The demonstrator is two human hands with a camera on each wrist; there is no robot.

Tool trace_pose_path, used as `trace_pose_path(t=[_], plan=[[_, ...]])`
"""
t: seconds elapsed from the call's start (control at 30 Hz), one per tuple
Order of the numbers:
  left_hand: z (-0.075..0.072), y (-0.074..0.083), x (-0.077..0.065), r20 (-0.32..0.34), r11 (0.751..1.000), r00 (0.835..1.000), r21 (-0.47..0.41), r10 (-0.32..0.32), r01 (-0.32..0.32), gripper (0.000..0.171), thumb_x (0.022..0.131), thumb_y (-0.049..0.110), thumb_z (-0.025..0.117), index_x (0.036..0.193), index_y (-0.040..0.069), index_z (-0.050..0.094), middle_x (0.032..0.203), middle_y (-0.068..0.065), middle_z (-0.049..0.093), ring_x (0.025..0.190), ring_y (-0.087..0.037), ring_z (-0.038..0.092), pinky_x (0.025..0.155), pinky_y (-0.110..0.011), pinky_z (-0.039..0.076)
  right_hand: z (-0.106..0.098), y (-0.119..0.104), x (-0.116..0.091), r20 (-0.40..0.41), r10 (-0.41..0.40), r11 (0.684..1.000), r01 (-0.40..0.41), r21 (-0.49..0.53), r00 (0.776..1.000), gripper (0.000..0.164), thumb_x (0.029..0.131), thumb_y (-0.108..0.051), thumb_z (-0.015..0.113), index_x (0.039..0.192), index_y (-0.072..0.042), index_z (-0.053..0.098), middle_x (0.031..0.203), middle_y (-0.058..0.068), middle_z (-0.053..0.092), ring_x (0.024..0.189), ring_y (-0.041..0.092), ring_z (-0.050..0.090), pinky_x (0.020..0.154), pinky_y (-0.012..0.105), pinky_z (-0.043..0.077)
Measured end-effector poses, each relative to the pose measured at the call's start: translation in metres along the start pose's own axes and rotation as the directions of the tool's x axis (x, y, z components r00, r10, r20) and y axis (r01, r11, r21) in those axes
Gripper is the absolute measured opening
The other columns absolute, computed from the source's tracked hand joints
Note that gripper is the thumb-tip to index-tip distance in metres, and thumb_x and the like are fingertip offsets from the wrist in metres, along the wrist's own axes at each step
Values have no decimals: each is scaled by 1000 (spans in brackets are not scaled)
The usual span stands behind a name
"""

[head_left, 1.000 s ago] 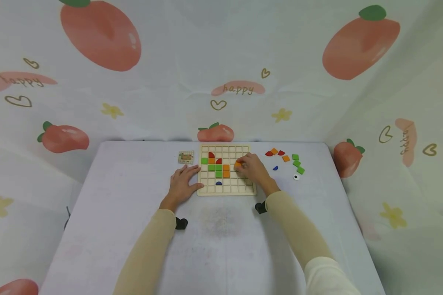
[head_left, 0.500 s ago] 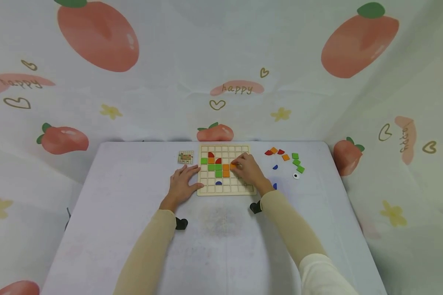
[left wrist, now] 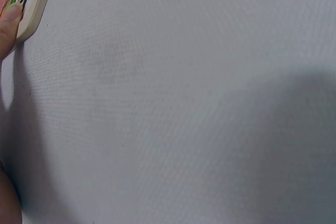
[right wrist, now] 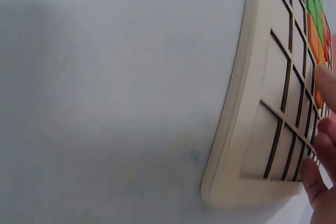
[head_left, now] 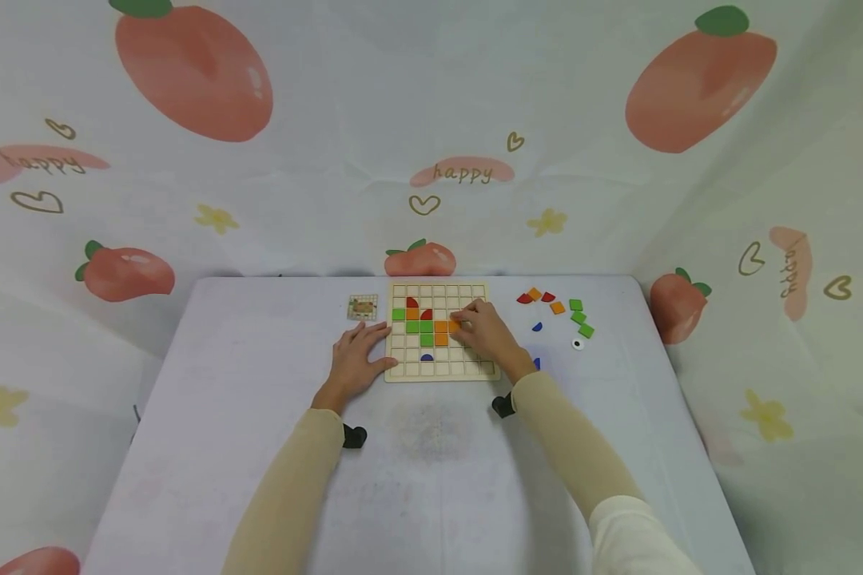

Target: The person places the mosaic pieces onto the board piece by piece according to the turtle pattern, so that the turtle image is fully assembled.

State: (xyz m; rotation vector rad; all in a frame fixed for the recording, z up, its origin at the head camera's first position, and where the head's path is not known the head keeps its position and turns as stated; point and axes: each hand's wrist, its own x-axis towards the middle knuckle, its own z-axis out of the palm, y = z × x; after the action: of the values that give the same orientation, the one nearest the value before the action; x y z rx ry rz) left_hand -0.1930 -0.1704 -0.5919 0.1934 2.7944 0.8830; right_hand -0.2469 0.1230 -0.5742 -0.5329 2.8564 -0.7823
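Observation:
A wooden grid board (head_left: pixel 442 378) lies on the table with green (head_left: pixel 427 339), orange (head_left: pixel 441 339) and red tiles (head_left: pixel 412 303) set in its cells, plus a blue half-round tile (head_left: pixel 427 358) lower down. My left hand (head_left: pixel 352 363) rests at the board's left edge, fingers spread; in the left wrist view the thumb (left wrist: pixel 11 17) lies on the board's corner. With its fingertips, my right hand (head_left: pixel 489 329) pinches an orange square tile (head_left: pixel 455 326) on the board, beside another orange one. The right wrist view shows the thumb right at that tile.
A small pattern card (head_left: pixel 363 307) lies left of the board. Loose tiles are scattered to its right: red, orange (head_left: pixel 558 307), green (head_left: pixel 586 330) and blue (head_left: pixel 537 327) pieces and a white disc with a black dot (head_left: pixel 578 344). A printed cloth hangs behind the table.
My right hand has moved a little left with the orange tile, from over the board's right part to the cell beside the other orange tiles. The left hand stays put.

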Motion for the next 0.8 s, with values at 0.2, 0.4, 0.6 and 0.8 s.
trace_pose_path(t=[0.2, 0.4, 0.6, 0.8], plan=[[-1, 1, 0, 0, 1000, 1000, -8, -4, 4, 72, 92, 50, 72, 155, 26, 46, 166, 7, 36, 160, -29, 14, 123, -58, 15, -12, 1, -6, -6, 19, 986, -20, -166, 1000, 49, 98, -39, 67, 141, -15, 59, 135, 13, 54, 123, 33, 51, 106, 47, 47], [-3, 2, 0, -3, 1000, 1000, -3, -12, 12, 72, 91, 51, 71, 154, 27, 45, 166, 8, 36, 160, -28, 14, 123, -58, 16, -19, 11, -11, -2, 141, 954, -137, -269, 990, 73, 100, -52, 58, 158, -14, 34, 159, 20, 36, 146, 41, 35, 121, 58, 31], [-3, 2, -1, -7, 1000, 1000, -13, -11, 11, 72, 91, 49, 72, 154, 27, 46, 166, 7, 37, 160, -29, 14, 124, -58, 15, -28, 31, -20, 20, 212, 932, -196, -305, 977, 90, 97, -65, 49, 164, -13, 17, 171, 22, 10, 158, 46, 6, 127, 65, 5], [0, 1, -1, -9, 1000, 1000, -15, -1, 1, 71, 92, 49, 72, 154, 27, 46, 165, 7, 38, 160, -28, 15, 123, -58, 15, -43, 53, -25, 40, 264, 919, -239, -314, 964, 91, 100, -67, 42, 165, -13, 10, 172, 21, 4, 159, 45, 1, 126, 66, 0]])
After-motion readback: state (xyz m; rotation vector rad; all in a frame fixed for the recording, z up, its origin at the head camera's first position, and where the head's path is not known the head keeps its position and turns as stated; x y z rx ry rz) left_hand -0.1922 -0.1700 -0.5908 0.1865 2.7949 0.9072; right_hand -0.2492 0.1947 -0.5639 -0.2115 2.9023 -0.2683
